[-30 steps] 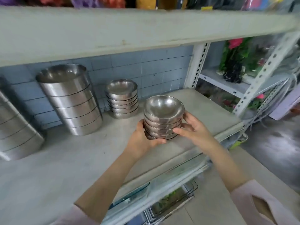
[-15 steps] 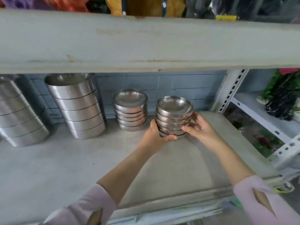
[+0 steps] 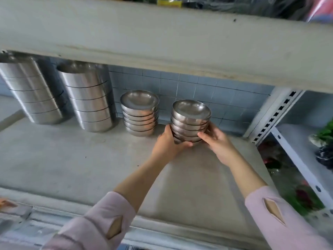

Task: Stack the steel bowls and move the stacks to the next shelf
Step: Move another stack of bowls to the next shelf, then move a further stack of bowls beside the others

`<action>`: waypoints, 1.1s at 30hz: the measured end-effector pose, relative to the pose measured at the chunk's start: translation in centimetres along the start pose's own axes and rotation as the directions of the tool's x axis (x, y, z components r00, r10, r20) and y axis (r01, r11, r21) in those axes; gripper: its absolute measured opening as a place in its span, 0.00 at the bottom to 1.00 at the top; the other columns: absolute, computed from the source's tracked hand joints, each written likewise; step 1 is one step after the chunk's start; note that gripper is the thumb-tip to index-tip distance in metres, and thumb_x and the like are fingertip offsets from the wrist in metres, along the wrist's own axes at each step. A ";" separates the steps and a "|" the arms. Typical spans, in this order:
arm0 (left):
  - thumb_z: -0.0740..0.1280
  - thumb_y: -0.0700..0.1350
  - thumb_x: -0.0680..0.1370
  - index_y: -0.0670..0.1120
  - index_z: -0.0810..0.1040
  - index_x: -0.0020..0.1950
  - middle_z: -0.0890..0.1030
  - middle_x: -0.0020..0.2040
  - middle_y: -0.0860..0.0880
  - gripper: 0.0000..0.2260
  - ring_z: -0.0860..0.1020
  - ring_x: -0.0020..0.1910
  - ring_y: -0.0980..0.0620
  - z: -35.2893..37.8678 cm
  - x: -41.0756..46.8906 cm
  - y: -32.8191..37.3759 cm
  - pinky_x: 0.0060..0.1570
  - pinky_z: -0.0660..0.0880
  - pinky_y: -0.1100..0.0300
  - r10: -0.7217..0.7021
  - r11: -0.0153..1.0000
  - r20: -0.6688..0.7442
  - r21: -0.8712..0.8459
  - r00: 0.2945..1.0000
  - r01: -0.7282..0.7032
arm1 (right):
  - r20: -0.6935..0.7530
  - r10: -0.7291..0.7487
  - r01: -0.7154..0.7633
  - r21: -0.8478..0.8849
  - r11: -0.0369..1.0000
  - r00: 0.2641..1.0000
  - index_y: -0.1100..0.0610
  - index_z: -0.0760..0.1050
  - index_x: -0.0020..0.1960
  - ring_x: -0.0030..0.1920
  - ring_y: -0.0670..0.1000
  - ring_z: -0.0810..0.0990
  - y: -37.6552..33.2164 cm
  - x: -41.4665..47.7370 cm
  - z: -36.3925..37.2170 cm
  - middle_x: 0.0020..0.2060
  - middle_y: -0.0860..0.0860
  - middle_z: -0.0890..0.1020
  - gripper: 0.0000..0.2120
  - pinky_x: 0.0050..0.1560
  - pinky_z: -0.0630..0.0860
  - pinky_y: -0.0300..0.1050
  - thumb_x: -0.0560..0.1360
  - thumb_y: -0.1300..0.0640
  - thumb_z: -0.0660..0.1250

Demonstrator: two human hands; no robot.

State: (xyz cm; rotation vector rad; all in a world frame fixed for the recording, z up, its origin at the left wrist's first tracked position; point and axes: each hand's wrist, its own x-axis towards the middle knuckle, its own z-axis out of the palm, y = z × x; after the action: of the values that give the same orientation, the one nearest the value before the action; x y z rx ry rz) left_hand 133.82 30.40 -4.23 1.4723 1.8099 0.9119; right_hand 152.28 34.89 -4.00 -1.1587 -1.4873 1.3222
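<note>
A stack of several small steel bowls (image 3: 191, 120) is held between both hands near the back of the grey shelf (image 3: 75, 163). My left hand (image 3: 169, 143) grips its lower left side with the thumb under the bottom bowl. My right hand (image 3: 215, 141) grips its lower right side. Whether the stack's base touches the shelf is hidden by my fingers. A second stack of similar small steel bowls (image 3: 140, 114) stands just to the left, close to the tiled wall.
Two tall stacks of large steel pots (image 3: 90, 98) (image 3: 30, 92) stand further left on the shelf. The upper shelf board (image 3: 162, 38) hangs low overhead. A slotted white upright (image 3: 275, 116) bounds the right side, with flowers (image 3: 324, 134) beyond.
Both hands have carried the bowl stack from the shelf's front edge back toward the wall, ending beside the other small stack. The camera has swung left and closer.
</note>
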 end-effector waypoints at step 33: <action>0.71 0.48 0.75 0.53 0.76 0.66 0.71 0.63 0.62 0.20 0.74 0.65 0.53 -44.4 -47.6 -29.2 0.63 0.66 0.62 -0.106 0.884 -0.806 0.191 0.582 0.426 | 0.564 -0.579 0.795 -0.277 0.539 0.589 0.58 0.74 0.70 0.74 0.61 0.67 -10.8 -20.8 55.6 0.71 0.54 0.74 0.27 0.73 0.65 0.64 0.73 0.51 0.72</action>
State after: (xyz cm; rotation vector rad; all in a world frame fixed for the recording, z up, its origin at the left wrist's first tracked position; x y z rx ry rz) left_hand 90.15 -25.96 -1.14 0.9560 2.9077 1.2066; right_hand 102.61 0.86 0.18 -0.3985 -2.3938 0.5907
